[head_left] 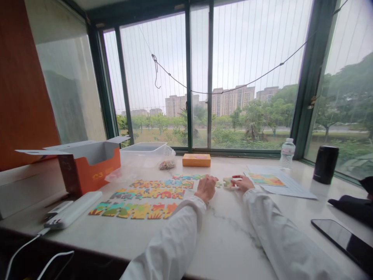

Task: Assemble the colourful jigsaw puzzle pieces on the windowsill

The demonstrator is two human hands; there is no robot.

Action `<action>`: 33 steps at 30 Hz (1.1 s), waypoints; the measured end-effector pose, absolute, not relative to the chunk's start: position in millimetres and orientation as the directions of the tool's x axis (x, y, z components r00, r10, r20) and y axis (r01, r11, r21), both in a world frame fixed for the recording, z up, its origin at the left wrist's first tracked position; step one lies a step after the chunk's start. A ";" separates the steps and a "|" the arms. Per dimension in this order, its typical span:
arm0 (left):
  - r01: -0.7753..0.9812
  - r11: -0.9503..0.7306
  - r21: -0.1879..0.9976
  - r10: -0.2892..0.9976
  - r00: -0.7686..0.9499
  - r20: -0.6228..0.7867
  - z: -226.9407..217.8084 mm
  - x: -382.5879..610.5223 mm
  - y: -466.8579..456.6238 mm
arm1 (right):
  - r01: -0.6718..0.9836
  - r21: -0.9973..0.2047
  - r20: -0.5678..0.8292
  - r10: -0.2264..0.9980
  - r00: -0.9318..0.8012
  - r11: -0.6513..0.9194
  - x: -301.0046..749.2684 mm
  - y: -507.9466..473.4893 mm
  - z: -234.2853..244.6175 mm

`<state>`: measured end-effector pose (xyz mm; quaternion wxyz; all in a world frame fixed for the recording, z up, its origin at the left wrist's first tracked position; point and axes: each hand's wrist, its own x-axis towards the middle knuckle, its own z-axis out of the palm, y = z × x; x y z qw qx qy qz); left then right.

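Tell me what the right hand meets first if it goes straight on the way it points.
The jigsaw pieces just ahead of the right hand come first; its fingertips appear to be at them already, though depth is hard to judge from this view.

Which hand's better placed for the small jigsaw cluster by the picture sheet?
Right, likely: the right hand touches the small jigsaw cluster; the left hand sits further away, beside the long jigsaw rows.

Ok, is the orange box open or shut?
Open: the orange box has its flaps spread out, and its grey inside shows.
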<state>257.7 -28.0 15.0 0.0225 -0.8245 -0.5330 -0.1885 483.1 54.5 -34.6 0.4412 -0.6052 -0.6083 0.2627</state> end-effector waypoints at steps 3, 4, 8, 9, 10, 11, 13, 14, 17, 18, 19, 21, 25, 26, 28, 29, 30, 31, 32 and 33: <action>0.900 -0.422 0.104 0.876 0.376 0.303 6.9 253.2 -23.1 | 0.597 -0.802 0.125 0.978 0.166 0.001 480.9 52.7 -35.4; 0.905 -0.418 0.080 0.878 0.379 0.292 5.2 252.3 -22.0 | 0.623 -0.782 0.120 0.978 0.172 -0.013 478.5 51.7 -34.7; 0.909 -0.418 0.004 0.883 0.405 0.237 0.9 251.8 -21.4 | 0.713 -0.701 0.146 0.973 0.177 -0.025 472.5 47.9 -32.9; 0.910 -0.414 -0.003 0.886 0.404 0.230 0.7 251.9 -22.2 | 0.732 -0.681 0.155 0.972 0.175 -0.023 472.6 47.2 -33.4; 0.913 -0.408 -0.005 0.889 0.398 0.226 0.9 252.0 -23.2 | 0.744 -0.668 0.163 0.971 0.173 -0.021 473.1 46.7 -34.1; 0.916 -0.401 -0.004 0.893 0.391 0.223 1.4 252.0 -24.4 | 0.755 -0.656 0.171 0.970 0.173 -0.020 473.7 46.4 -35.2; 0.921 -0.388 0.004 0.900 0.379 0.214 3.2 251.7 -26.8 | 0.771 -0.637 0.182 0.967 0.179 -0.023 474.4 46.3 -37.5; 0.923 -0.386 0.009 0.903 0.375 0.209 4.2 251.4 -27.9 | 0.777 -0.630 0.186 0.966 0.182 -0.025 474.2 46.4 -38.6; 0.920 -0.391 0.014 0.903 0.380 0.199 6.3 250.6 -30.0 | 0.788 -0.615 0.196 0.964 0.178 -0.020 471.1 46.6 -40.7; 0.919 -0.395 0.012 0.901 0.385 0.198 6.7 250.4 -30.4 | 0.792 -0.611 0.199 0.964 0.174 -0.017 469.6 46.4 -40.9; 0.917 -0.398 0.010 0.900 0.389 0.199 6.9 250.2 -30.7 | 0.795 -0.606 0.200 0.965 0.171 -0.015 468.2 46.1 -40.9; 0.915 -0.404 0.011 0.897 0.394 0.201 7.1 250.0 -31.1 | 0.803 -0.596 0.195 0.966 0.168 -0.020 466.0 45.3 -40.2; 0.913 -0.407 0.018 0.897 0.396 0.197 7.3 250.2 -31.8 | 0.815 -0.579 0.194 0.965 0.178 -0.035 464.3 44.0 -38.3; 0.914 -0.406 0.019 0.898 0.395 0.196 7.4 250.3 -31.9 | 0.816 -0.577 0.198 0.963 0.183 -0.036 464.1 43.9 -38.1; 0.917 -0.399 0.018 0.901 0.389 0.194 7.3 250.6 -31.8 | 0.815 -0.578 0.215 0.958 0.191 -0.033 463.5 44.0 -38.1; 0.918 -0.396 0.017 0.902 0.386 0.194 7.2 250.7 -31.4 | 0.813 -0.581 0.224 0.955 0.194 -0.029 463.2 44.2 -38.4; 0.919 -0.394 0.015 0.903 0.384 0.193 6.9 250.7 -31.0 | 0.811 -0.584 0.233 0.953 0.195 -0.023 462.8 44.4 -38.8; 0.919 -0.393 0.013 0.903 0.384 0.192 6.4 250.5 -30.3 | 0.809 -0.588 0.239 0.951 0.196 -0.019 462.5 44.5 -39.2; 0.918 -0.395 0.010 0.902 0.386 0.192 5.7 250.3 -29.5 | 0.806 -0.591 0.241 0.950 0.197 -0.017 462.2 44.7 -39.7; 0.917 -0.399 0.006 0.900 0.391 0.192 4.9 250.0 -28.6 | 0.803 -0.596 0.237 0.951 0.198 -0.018 461.9 44.7 -40.0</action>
